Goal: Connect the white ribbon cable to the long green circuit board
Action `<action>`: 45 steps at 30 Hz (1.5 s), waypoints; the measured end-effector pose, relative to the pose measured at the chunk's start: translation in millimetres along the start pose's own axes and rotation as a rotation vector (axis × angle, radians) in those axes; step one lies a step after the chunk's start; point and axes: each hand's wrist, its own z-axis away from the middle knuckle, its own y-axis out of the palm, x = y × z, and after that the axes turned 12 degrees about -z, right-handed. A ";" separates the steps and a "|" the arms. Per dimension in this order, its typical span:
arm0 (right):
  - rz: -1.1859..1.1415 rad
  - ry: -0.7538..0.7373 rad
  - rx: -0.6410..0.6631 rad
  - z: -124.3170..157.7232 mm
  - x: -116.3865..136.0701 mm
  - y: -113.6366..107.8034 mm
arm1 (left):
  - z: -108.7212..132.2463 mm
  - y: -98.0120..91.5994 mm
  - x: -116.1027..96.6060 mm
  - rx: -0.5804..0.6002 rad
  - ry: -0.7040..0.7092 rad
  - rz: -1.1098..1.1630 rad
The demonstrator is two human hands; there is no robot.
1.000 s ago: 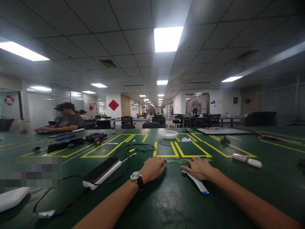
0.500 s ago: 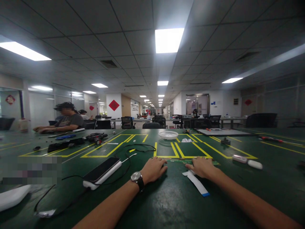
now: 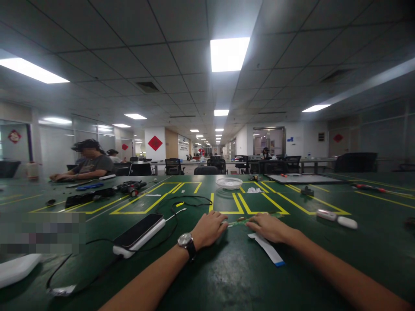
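Note:
A narrow green circuit board strip (image 3: 240, 220) lies across the dark green table (image 3: 227, 276) between my hands. My left hand (image 3: 210, 229), with a watch on its wrist, curls its fingers over the strip's left end. Closed over the strip's right part, my right hand (image 3: 268, 227) has its fingers pointing left. The strip looks slightly tilted, with its far right end (image 3: 275, 214) showing beyond my right hand. Under my right wrist, a white flat ribbon cable (image 3: 267, 249) with a blue tip rests on the table.
A phone on a white pack (image 3: 138, 233) with a black cable (image 3: 181, 203) lies to the left. A white basket (image 3: 228, 182) stands beyond yellow tape lines, and a white pen-shaped device (image 3: 337, 219) lies to the right. Another person (image 3: 90, 162) works at far left by tools (image 3: 129, 187).
My right hand has shifted a little left along the strip, and the strip now sits at a slight angle. My left hand has barely moved.

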 end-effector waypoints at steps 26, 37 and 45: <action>0.180 0.116 -0.027 11.5 17.2 -9.7 | 0.9 5.2 -4.3 0.064 0.211 0.094; -0.319 -0.024 0.349 18.4 14.9 -50.1 | 0.8 4.4 -3.6 0.067 0.214 0.064; -1.199 -0.301 0.596 29.6 11.7 -65.8 | 1.1 2.8 -4.6 0.061 0.221 0.069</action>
